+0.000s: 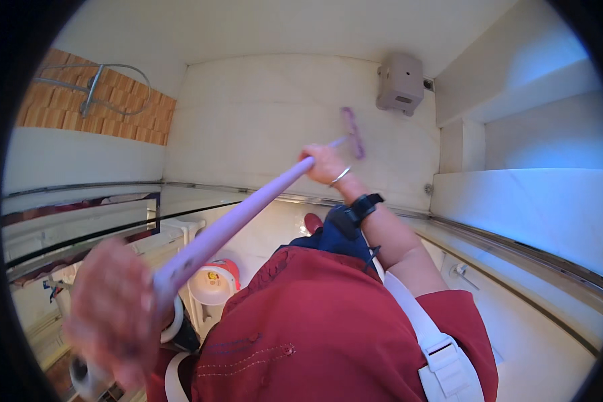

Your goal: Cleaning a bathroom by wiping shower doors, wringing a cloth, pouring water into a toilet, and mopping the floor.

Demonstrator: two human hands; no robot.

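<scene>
A lilac long-handled floor scrubber (229, 226) slants across the view, its narrow head (353, 132) on the pale floor; blur hides whether that head has bristles or a blade. Closed round the lower part of the handle is my right hand (323, 163), with a silver bangle and a dark watch on that wrist. My left hand (114, 308) is at the upper, near end of the handle, large and smeared by motion. It appears wrapped round the handle, though its separate fingers are unclear.
A grey-mauve plastic stool (400, 82) stands in the far right corner, beside a floor drain (428, 85). A metal threshold track (301, 197) crosses the floor before me. A red-and-white bucket (214, 284) is at lower left, and a white ledge (529, 194) runs along the right.
</scene>
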